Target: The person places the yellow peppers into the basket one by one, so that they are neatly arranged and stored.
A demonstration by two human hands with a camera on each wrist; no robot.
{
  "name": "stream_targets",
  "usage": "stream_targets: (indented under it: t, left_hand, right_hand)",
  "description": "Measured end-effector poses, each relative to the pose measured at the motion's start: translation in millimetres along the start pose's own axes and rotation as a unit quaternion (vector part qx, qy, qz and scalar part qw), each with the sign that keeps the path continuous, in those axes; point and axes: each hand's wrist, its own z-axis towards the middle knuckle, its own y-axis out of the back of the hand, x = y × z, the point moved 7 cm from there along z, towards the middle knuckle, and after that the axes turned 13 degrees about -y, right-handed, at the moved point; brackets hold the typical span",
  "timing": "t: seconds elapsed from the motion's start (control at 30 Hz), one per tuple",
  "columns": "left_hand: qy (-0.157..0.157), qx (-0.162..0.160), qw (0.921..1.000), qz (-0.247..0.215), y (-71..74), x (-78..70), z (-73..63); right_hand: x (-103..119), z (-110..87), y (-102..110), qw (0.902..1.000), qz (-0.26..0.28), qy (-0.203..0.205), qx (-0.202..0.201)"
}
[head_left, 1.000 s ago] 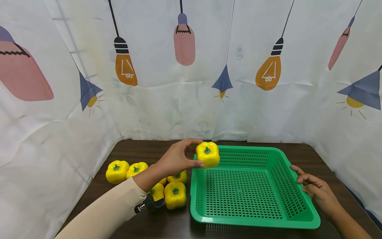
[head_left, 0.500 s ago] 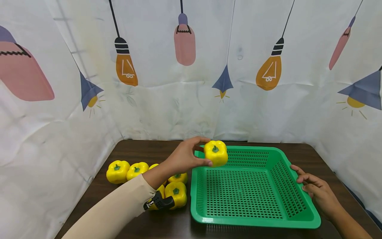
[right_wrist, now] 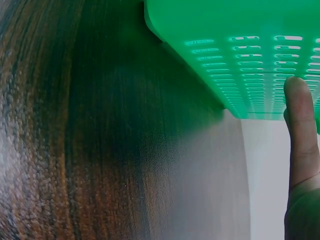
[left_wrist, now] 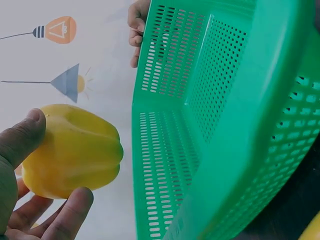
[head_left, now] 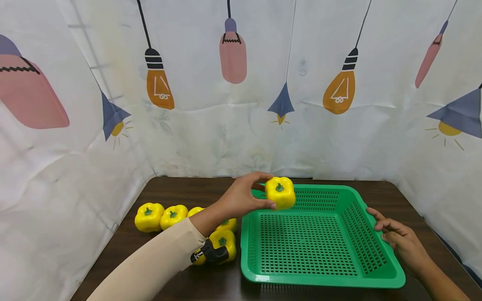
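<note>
My left hand pinches a yellow bell pepper between thumb and fingers. It holds the pepper above the back left part of a green plastic basket, whose floor shows no pepper. In the left wrist view the thumb lies on one side of the pepper and fingertips on the other. My right hand is at the basket's right side, fingertips touching the outer rim. One straight digit lies along the slotted outer wall in the right wrist view.
Several more yellow bell peppers sit in a group on the dark wooden table, left of the basket, partly hidden by the left forearm. A white curtain printed with lamps stands behind the table.
My left hand has moved right with the bell pepper, from the basket's left rim to farther over the basket. The right hand and the basket have stayed in place.
</note>
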Motion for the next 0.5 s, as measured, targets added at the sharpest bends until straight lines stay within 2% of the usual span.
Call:
stream_targets:
  t: [0.3,0.5]
  left_hand:
    - [-0.001,0.007,1.0,0.005,-10.9,-2.7,9.0]
    - [-0.002,0.011,0.9999,0.012,-16.7,-1.2,14.7]
  right_hand:
    - [0.3,-0.2,1.0,0.9999,-0.01,0.006,-0.006]
    - [-2.6,-0.5,0.2,0.9994,0.031,-0.016,0.008]
